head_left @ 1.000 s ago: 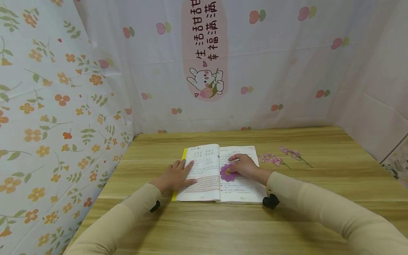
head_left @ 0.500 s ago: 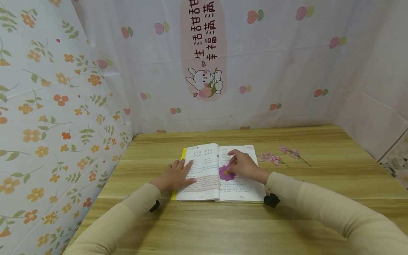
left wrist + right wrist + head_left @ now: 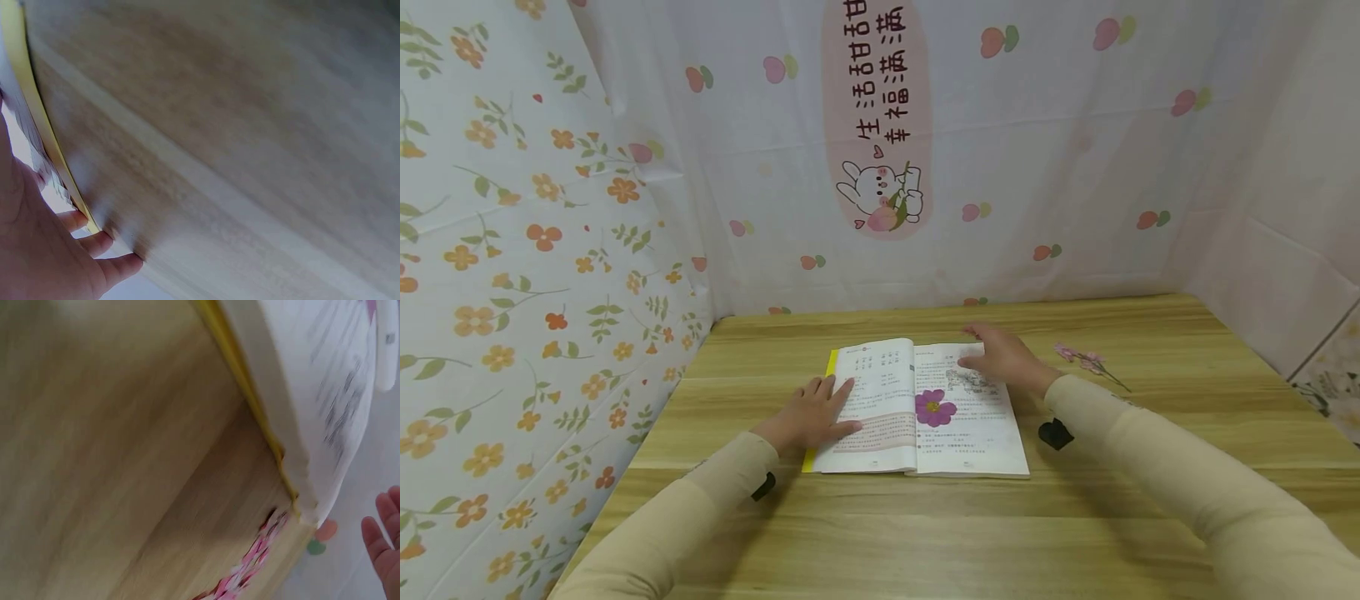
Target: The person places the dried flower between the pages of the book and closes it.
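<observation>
In the head view, the book [image 3: 874,379] lies open left of the tabletop's [image 3: 880,542] middle, short of its far edge. The purple flower [image 3: 935,407] rests flat on the right-hand page, beside the spine. The left hand [image 3: 811,414] spreads its fingers over the left page's outer edge, pressing without gripping. The right hand [image 3: 1009,360] hangs over the book's far right corner, fingers parted, with nothing visibly in them. A pink sprig [image 3: 1090,360] lies to its right, towards the tabletop's far right corner. The pages bow up near the spine; should the left hand ease off, they could spring over and shift or crease the loose flower. A low sweep of the right sleeve could drag it too.

In the left wrist view, the fingers reach over the yellow cover edge [image 3: 56,150], tips down at the tabletop; so slight a hold could let the book slide if bumped.

In the right wrist view, the fingers are apart and empty; the thumb is out of view. A second pink sprig [image 3: 240,572] lies just beside the book's edge, where a careless brush could crush its small blossoms.
</observation>
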Tool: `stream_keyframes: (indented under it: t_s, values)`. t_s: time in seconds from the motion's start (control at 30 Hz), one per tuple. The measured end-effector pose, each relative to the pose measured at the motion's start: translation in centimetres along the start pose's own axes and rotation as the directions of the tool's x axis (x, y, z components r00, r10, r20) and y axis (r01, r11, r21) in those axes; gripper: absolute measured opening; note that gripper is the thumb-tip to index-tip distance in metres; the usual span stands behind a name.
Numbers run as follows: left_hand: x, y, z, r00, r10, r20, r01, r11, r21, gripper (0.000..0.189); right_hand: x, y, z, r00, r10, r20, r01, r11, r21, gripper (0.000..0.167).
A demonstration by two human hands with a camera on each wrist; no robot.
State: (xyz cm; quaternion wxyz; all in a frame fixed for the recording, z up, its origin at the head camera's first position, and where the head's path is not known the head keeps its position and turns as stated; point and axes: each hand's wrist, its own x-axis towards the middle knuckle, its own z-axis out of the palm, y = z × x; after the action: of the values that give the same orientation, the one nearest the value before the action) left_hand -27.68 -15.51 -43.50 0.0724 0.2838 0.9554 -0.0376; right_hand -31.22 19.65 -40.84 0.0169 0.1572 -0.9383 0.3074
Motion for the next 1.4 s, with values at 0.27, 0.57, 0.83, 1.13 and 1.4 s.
stream_keyframes:
  t_s: [0.27, 0.57, 0.83, 1.13, 1.4]
  values:
    - [-0.1, 0.3, -0.3, 1.0, 0.016, 0.005, -0.016, 1.0, -0.008, 0.082, 0.2, 1.9, -0.1, 0.99, -0.122, 0.076, 0.137, 0.96, -0.243, 0.074]
    - [-0.1, 0.5, -0.4, 1.0, 0.006, 0.006, -0.007, 1.0, 0.019, 0.083, 0.3, 3.2, -0.1, 0.983, -0.067, 0.171, 0.133, 0.904, -0.405, 0.08]
    - [-0.1, 0.6, -0.3, 1.0, -0.001, 0.003, 0.001, 1.0, 0.03, 0.083, 0.3, 4.2, 0.0, 0.971, -0.063, 0.229, 0.167, 0.867, -0.469, 0.089]
    - [-0.2, 0.6, -0.5, 1.0, -0.002, -0.006, 0.002, 1.0, 0.017, 0.081, 0.5, 4.7, 0.3, 0.97, -0.049, 0.237, 0.156, 0.875, -0.458, 0.094]
    - [-0.2, 0.5, -0.6, 1.0, -0.003, -0.006, 0.003, 1.0, 0.021, 0.081, 0.7, 3.7, 0.1, 0.982, -0.063, 0.178, 0.138, 0.882, -0.45, 0.09]
